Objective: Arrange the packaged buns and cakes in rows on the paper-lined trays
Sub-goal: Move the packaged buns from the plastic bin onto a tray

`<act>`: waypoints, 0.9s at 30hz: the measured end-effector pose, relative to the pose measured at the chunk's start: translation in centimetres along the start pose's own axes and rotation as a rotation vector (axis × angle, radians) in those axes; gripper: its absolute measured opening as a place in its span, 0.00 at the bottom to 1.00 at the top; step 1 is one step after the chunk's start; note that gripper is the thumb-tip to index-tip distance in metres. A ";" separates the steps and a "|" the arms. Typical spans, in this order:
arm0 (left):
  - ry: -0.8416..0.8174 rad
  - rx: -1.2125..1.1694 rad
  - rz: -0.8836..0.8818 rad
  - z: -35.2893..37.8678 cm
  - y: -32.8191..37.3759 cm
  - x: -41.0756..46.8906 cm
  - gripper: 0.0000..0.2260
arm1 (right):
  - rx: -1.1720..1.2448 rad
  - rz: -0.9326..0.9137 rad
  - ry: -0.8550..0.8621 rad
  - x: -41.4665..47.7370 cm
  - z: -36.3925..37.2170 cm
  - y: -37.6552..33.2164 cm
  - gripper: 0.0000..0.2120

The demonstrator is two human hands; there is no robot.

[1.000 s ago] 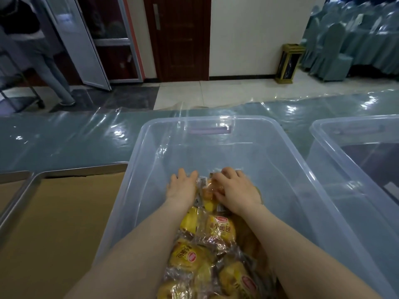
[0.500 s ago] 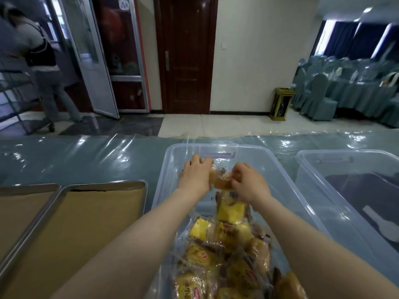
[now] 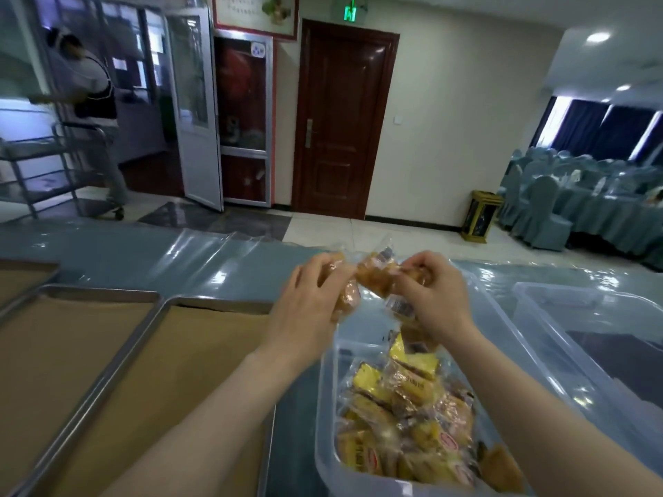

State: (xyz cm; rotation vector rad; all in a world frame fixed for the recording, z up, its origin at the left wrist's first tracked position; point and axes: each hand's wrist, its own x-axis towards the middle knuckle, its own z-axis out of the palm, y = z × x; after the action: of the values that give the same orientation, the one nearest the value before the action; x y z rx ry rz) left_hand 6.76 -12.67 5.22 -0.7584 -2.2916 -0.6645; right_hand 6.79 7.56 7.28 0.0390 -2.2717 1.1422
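Tabletop with apparently three trays, two bins

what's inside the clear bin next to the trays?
The clear bin holds a heap of wrapped buns and cakes, yellow and brown. The right forearm covers part of the heap; lower layers and the bin floor beneath can't be seen.

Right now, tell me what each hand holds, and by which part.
The left hand and right hand both grip a cluster of packaged cakes, one at each side, above the clear bin.
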 end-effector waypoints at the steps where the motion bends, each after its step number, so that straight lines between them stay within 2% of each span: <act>1: 0.023 0.011 -0.005 -1.5 -0.6 -0.9 0.30 | 0.015 -0.027 0.006 -0.5 0.6 -1.8 0.07; 5: 0.059 0.078 -0.062 -8.5 -4.4 -5.2 0.29 | 0.083 -0.116 -0.056 -3.3 5.3 -9.3 0.06; 11: 0.056 0.199 -0.203 -20.5 -13.3 -16.4 0.22 | 0.131 -0.204 -0.230 -10.4 17.7 -19.5 0.09; 16: 0.062 0.350 -0.342 -30.1 -20.2 -26.1 0.26 | 0.157 -0.282 -0.412 -16.4 28.6 -26.7 0.09; 21: 0.094 0.432 -0.501 -37.4 -25.2 -33.6 0.22 | 0.188 -0.326 -0.535 -21.0 37.6 -32.3 0.07; 27: 0.097 0.489 -0.672 -42.9 -31.2 -40.4 0.24 | 0.247 -0.283 -0.642 -24.2 46.9 -35.9 0.07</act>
State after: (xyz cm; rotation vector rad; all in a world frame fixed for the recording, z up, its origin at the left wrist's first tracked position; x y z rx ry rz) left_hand 29.13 -75.09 -1.73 0.2827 -2.4601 -0.3684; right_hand 13.75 -55.41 -0.72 0.9115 -2.5178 1.3811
